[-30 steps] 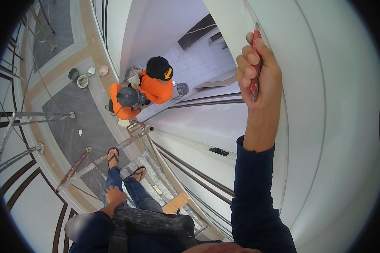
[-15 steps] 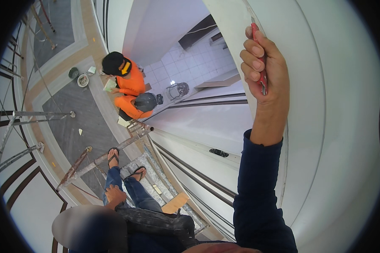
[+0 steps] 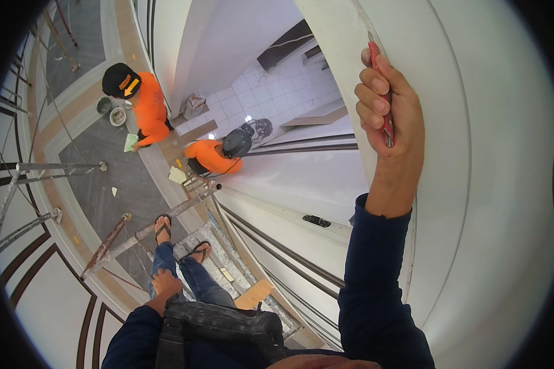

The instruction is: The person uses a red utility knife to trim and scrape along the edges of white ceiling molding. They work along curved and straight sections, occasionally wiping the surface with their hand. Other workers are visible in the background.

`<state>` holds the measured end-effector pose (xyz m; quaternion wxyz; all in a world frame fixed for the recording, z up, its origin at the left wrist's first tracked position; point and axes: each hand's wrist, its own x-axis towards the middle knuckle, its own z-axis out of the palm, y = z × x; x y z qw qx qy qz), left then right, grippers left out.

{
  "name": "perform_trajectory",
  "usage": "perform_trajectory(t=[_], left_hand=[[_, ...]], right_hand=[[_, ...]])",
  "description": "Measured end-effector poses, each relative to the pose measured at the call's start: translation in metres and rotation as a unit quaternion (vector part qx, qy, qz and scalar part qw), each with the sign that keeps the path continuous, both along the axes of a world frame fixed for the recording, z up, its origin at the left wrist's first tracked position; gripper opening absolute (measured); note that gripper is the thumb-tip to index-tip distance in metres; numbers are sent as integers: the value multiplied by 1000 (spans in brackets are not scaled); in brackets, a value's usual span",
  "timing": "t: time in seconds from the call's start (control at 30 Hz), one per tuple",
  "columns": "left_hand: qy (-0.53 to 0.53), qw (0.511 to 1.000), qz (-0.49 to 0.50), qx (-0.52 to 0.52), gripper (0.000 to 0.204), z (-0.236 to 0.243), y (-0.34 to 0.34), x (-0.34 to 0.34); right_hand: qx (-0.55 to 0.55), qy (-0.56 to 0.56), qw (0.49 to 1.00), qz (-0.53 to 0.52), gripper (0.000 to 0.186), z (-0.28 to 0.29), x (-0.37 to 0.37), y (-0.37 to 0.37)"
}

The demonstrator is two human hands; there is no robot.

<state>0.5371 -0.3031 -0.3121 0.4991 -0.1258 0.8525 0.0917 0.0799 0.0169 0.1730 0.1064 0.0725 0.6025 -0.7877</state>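
Observation:
My right hand [image 3: 397, 114] is raised at the upper right, its fingers wrapped round a red-handled tool [image 3: 372, 50] with a thin metal blade. The tool's tip is at a narrow seam in the white panel [image 3: 443, 154]. Low in the picture, my left hand [image 3: 166, 284] is at my jeans-clad thigh with fingers curled; what it holds, if anything, is hidden. My sandalled feet [image 3: 163, 229] are on a paint-spattered scaffold platform [image 3: 231, 277] beside a black bag or harness [image 3: 221, 317] across my lap.
Below, two people in orange tops, one in a cap [image 3: 148, 104], another in a dark helmet [image 3: 212, 157], work by a doorway onto white tiles [image 3: 258, 92]. Tubs [image 3: 117, 117] stand on the grey floor. Metal scaffolding [image 3: 28, 166] is at left. A tan board [image 3: 254, 295] lies on my platform.
The two people below have moved apart, the capped one leftward onto the landing with a pale sheet. My right hand has shifted slightly right, still gripping the red tool.

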Motion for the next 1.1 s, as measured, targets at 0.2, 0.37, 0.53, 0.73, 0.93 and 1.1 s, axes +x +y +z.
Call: perform_trajectory(t=[0.2, 0.37, 0.53, 0.73, 0.93, 1.1], left_hand=[[13, 1000, 8, 1, 50, -7, -2, 6], [-24, 999, 14, 19, 47, 6, 4, -6], [-28, 1000, 5, 6, 46, 10, 6, -8], [-27, 1000, 6, 13, 47, 8, 7, -8], [-19, 1000, -1, 8, 48, 11, 14, -7], [-23, 1000, -9, 4, 49, 6, 17, -2]], right_hand=[[18, -7, 999, -35, 21, 1, 17, 3], [33, -9, 998, -46, 22, 0, 24, 3], [49, -10, 996, -72, 23, -2, 39, 5], [45, -31, 992, -111, 25, -3, 70, 16], [48, -11, 991, -126, 25, -6, 102, 18], [68, 2, 994, -81, 21, 0, 83, 12]])
